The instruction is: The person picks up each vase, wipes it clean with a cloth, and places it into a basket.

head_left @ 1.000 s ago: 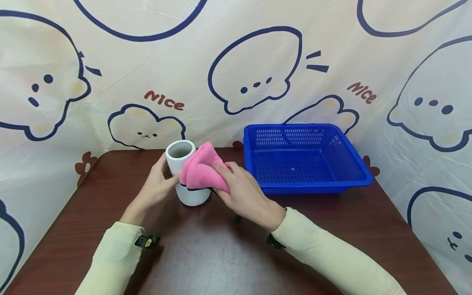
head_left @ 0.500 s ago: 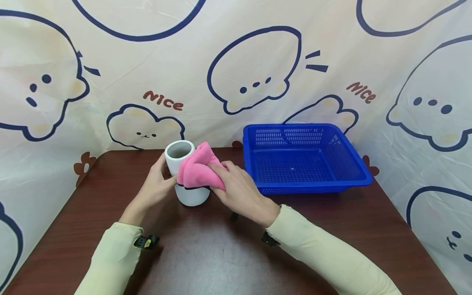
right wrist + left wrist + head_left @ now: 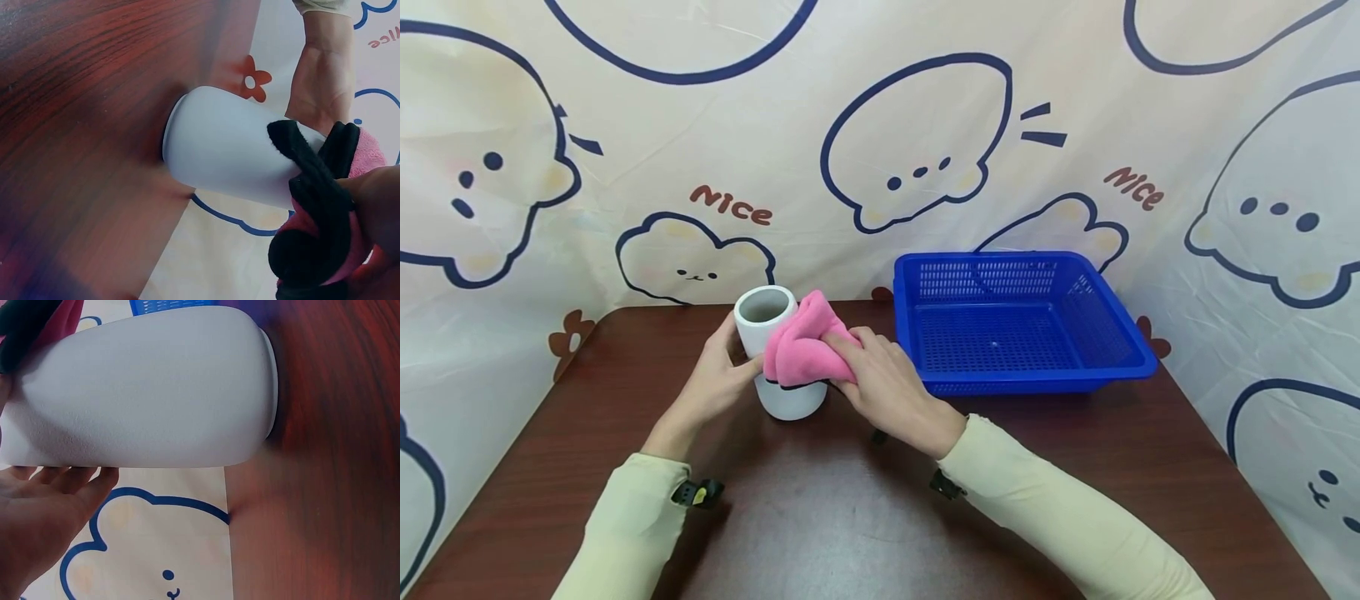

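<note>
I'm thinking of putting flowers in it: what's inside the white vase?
Inside the white vase, the head view shows only greyish inner wall. The bottom is hidden below the near rim, so I cannot tell what lies there.

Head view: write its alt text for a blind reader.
A right-hand grip holds a pink cloth against an upright white vase that a left-hand grip holds on a brown table; a blue basket sits to the right.
</note>
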